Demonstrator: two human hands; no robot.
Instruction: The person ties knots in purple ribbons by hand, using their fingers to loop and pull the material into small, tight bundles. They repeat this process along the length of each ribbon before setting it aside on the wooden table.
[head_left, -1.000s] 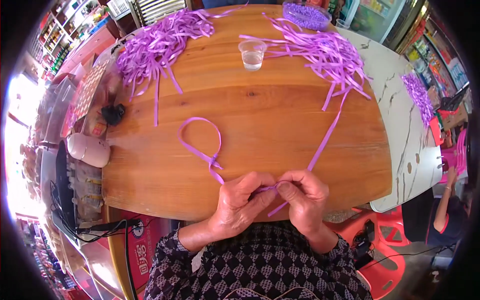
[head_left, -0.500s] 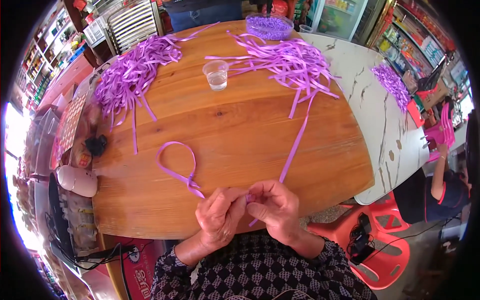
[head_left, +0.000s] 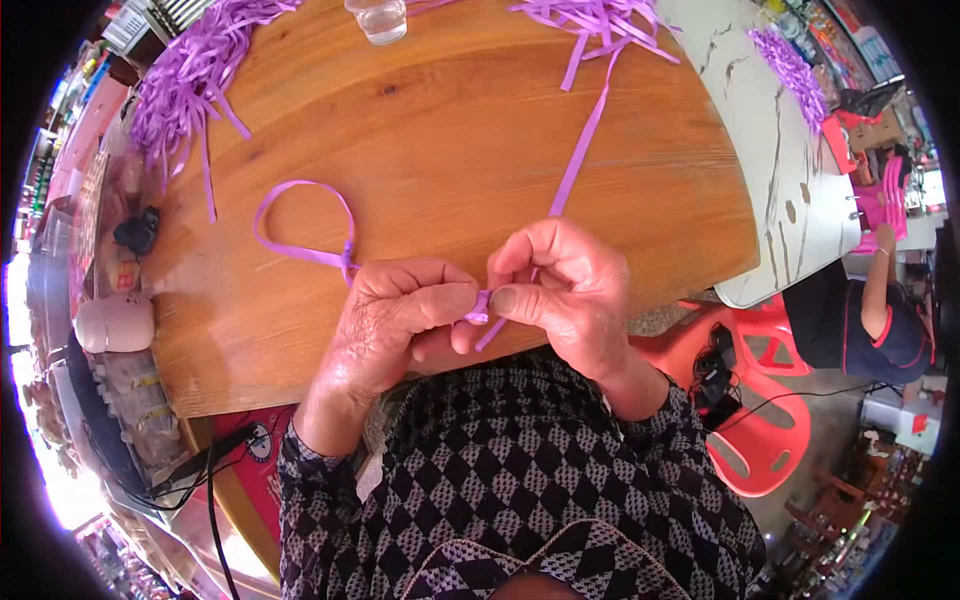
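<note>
Between the fingertips of both hands is a small folded or knotted piece of purple ribbon. My left hand pinches it with thumb and forefinger. My right hand is closed too, its thumb tip against the piece's right side. One purple strip runs from the far ribbon heap down behind my right fingers, and a tail shows below them. To the left, a loop of purple ribbon, knotted at its lower right, lies on the wooden table; its end disappears behind my left hand.
Purple ribbon heaps lie far left and far right, with a clear plastic cup between. A pinkish container stands left. A white marbled table adjoins on the right, near red chairs and another person.
The view has tilted downward, so table things sit higher in the picture. My hands still hold the ribbon piece; my fingers have shifted slightly around it, showing more of it.
</note>
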